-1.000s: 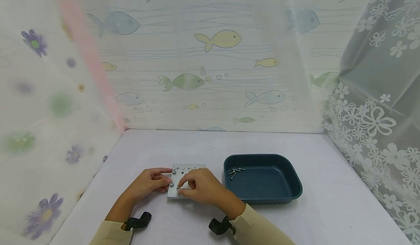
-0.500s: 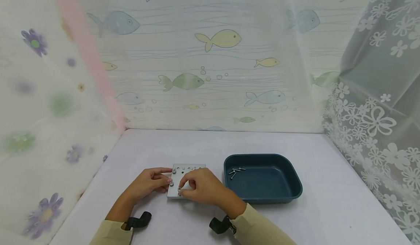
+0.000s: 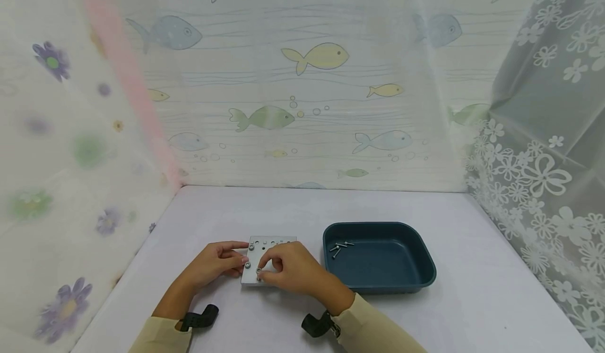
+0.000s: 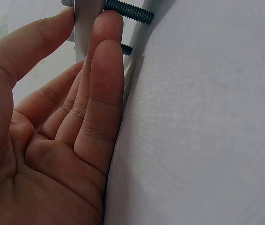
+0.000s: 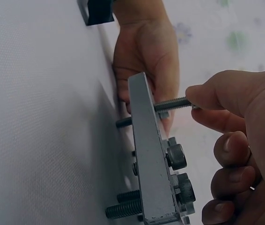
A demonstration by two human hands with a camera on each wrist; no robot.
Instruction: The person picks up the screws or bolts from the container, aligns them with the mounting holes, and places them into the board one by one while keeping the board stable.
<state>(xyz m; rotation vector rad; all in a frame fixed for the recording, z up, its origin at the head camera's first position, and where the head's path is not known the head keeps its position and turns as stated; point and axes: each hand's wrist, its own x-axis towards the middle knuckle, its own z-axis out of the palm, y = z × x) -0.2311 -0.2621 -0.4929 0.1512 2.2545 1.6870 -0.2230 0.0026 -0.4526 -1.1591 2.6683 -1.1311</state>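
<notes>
At the left, the left hand (image 3: 219, 261) pinches the edge of a flat, rectangular silver-grey metal plate (image 3: 249, 278), thumb above and fingers beneath. The plate sits between the hands over the white worktop (image 3: 264, 211). Beside the left thumb, a round-headed metal bolt (image 3: 248, 265) is seated in it. Next, under the right hand (image 3: 293, 269), thumb and finger pinch a long threaded steel bolt (image 5: 172, 104) that stands out from the plate's upper face. Just beyond the right hand, a dark blue rectangular tray (image 3: 378, 290) holds loose silver bolts (image 3: 337, 247).

The step looks like turning this bolt at its hole; whether in or out, I cannot tell. The next move probably calls for small fingertip turns, bolt square to the plate, left hand steadying.
</notes>
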